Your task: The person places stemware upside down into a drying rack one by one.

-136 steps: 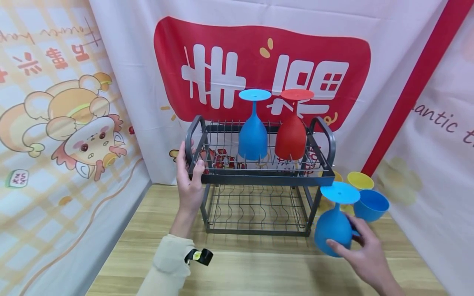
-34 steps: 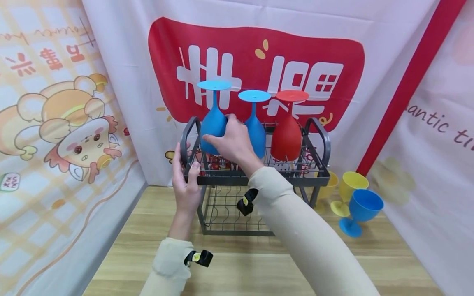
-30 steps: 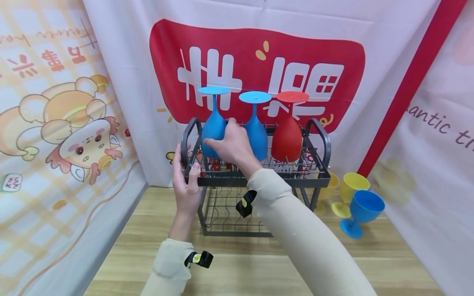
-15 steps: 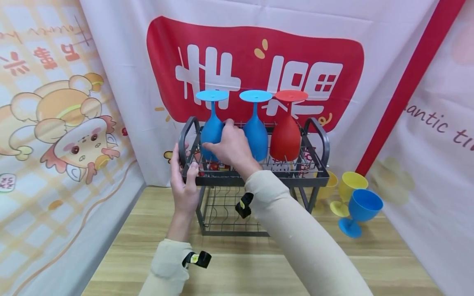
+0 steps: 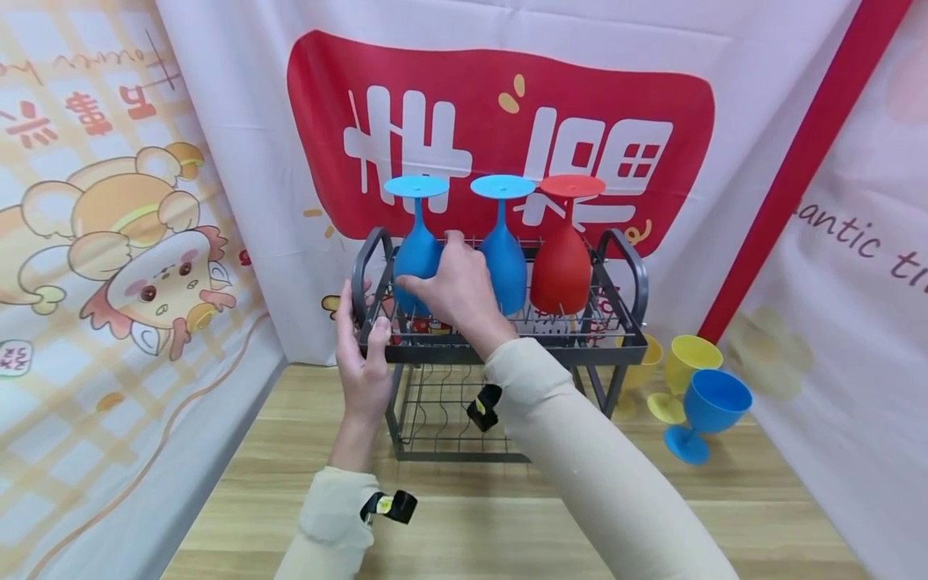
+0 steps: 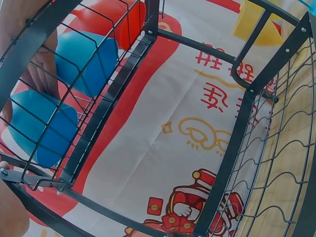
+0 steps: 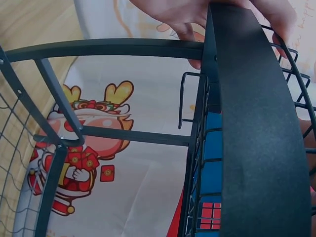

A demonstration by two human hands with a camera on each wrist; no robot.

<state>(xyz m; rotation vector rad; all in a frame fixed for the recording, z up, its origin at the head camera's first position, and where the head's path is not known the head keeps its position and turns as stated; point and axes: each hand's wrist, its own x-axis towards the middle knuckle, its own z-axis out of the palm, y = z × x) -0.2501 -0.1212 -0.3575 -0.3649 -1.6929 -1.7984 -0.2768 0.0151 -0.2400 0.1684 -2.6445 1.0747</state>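
Observation:
Upside down in the upper tier of a dark metal dish rack (image 5: 478, 461) stand three goblets: the left blue goblet (image 5: 415, 266), the middle blue goblet (image 5: 505, 270) and the red goblet (image 5: 561, 270). My right hand (image 5: 464, 286) holds the left blue goblet, thumb across its front and fingers reaching into the gap beside the middle one. Most of those fingers are hidden in the head view; the left wrist view shows fingers (image 6: 42, 71) between the two blue bowls. My left hand (image 5: 366, 366) grips the rack's left end, thumb on the front corner.
On the wooden table (image 5: 449, 532), right of the rack, an upright blue goblet (image 5: 716, 403) stands in front of a yellow goblet (image 5: 692, 362). Another yellow goblet (image 5: 644, 362) is partly behind the rack. Printed cloth (image 5: 239, 80) hangs close behind and at both sides.
My right hand carried the blue goblet from the rack's right side to the upper tier's left end and lowered it there. During the last half second little moved. My left hand stayed on the rack.

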